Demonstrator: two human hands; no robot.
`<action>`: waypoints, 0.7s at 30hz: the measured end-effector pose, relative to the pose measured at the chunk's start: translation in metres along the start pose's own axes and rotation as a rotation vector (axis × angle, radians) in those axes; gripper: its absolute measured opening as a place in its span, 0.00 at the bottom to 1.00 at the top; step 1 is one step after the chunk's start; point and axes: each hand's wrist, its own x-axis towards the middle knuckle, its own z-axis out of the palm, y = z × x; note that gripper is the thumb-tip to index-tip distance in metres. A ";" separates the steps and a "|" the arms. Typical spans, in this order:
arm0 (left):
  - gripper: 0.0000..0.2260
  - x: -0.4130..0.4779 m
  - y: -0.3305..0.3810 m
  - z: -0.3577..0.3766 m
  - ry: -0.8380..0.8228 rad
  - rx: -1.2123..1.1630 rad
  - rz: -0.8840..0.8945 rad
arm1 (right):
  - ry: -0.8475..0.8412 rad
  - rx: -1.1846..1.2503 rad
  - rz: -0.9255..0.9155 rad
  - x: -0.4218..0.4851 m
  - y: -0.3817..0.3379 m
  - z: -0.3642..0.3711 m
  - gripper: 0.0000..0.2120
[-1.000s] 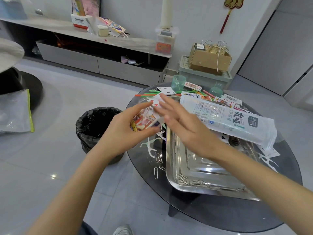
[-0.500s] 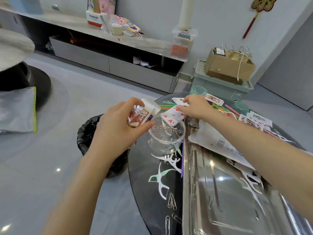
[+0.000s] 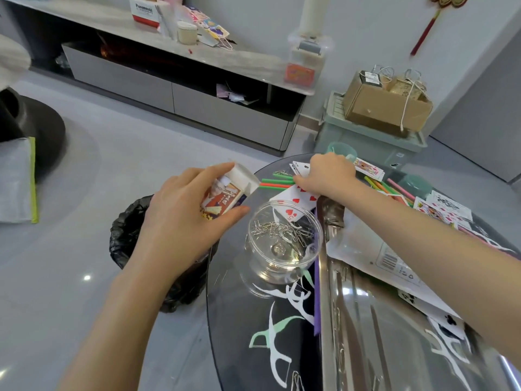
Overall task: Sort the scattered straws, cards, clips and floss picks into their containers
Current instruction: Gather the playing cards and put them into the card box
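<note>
My left hand (image 3: 180, 218) grips an open playing-card box (image 3: 228, 194) at the glass table's left edge. My right hand (image 3: 327, 176) reaches to the far side and pinches playing cards (image 3: 300, 168) lying there. A red hearts card (image 3: 294, 204) leans by the clear round jar (image 3: 283, 241) holding several paper clips. Green and orange straws (image 3: 276, 184) lie beyond the jar. White and green floss picks (image 3: 277, 328) lie on the glass near me. More cards (image 3: 442, 207) and straws (image 3: 394, 187) are scattered at the right.
A steel tray (image 3: 366, 320) fills the table's right half, with a white plastic straw bag (image 3: 375, 258) across it. Two green cups (image 3: 341, 149) stand at the far edge. A black-lined bin (image 3: 132, 235) sits on the floor left of the table.
My head has moved closer to the table. My right hand has reached farther back onto the cards at the far edge. My left hand keeps hold of the card box.
</note>
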 end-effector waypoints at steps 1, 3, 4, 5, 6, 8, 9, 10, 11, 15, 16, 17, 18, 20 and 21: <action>0.28 0.000 0.000 0.000 -0.002 -0.003 0.004 | -0.031 0.018 0.014 0.002 -0.001 -0.002 0.19; 0.28 -0.001 -0.001 -0.001 -0.004 -0.009 0.007 | -0.095 0.067 0.036 0.005 -0.003 -0.006 0.18; 0.28 0.000 0.000 -0.001 -0.005 -0.016 0.008 | -0.115 0.084 0.039 0.005 -0.003 -0.008 0.18; 0.28 -0.001 -0.001 -0.002 -0.005 -0.021 0.007 | -0.122 0.090 0.037 0.005 -0.005 -0.009 0.18; 0.28 -0.001 -0.001 -0.003 -0.003 -0.024 0.009 | -0.123 0.092 0.037 0.004 -0.005 -0.011 0.18; 0.28 -0.002 -0.001 -0.005 0.003 -0.026 0.009 | -0.133 0.108 0.043 0.001 -0.007 -0.014 0.20; 0.28 -0.003 -0.001 -0.007 0.006 -0.030 0.008 | -0.132 0.129 0.051 -0.001 -0.007 -0.016 0.20; 0.28 -0.003 -0.001 -0.008 0.007 -0.036 0.006 | -0.115 0.150 0.057 -0.003 -0.006 -0.019 0.20; 0.28 -0.004 0.000 -0.009 0.006 -0.042 0.004 | -0.081 0.165 0.052 -0.006 -0.003 -0.023 0.19; 0.28 -0.005 0.001 -0.011 0.007 -0.051 0.000 | -0.020 0.241 -0.189 -0.020 0.018 -0.038 0.18; 0.28 -0.005 0.001 -0.011 0.009 -0.057 0.000 | -0.087 0.268 -0.281 -0.025 0.024 -0.042 0.20; 0.28 -0.005 0.000 -0.011 0.010 -0.062 -0.001 | -0.169 0.284 -0.366 -0.029 0.028 -0.044 0.23; 0.28 -0.005 0.001 -0.011 0.010 -0.068 0.000 | -0.238 0.287 -0.426 -0.031 0.031 -0.045 0.24; 0.28 -0.006 0.001 -0.012 0.009 -0.076 -0.003 | -0.307 0.279 -0.494 -0.030 0.030 -0.046 0.27; 0.28 -0.006 0.000 -0.012 0.011 -0.078 -0.004 | -0.327 0.257 -0.519 -0.026 0.027 -0.046 0.28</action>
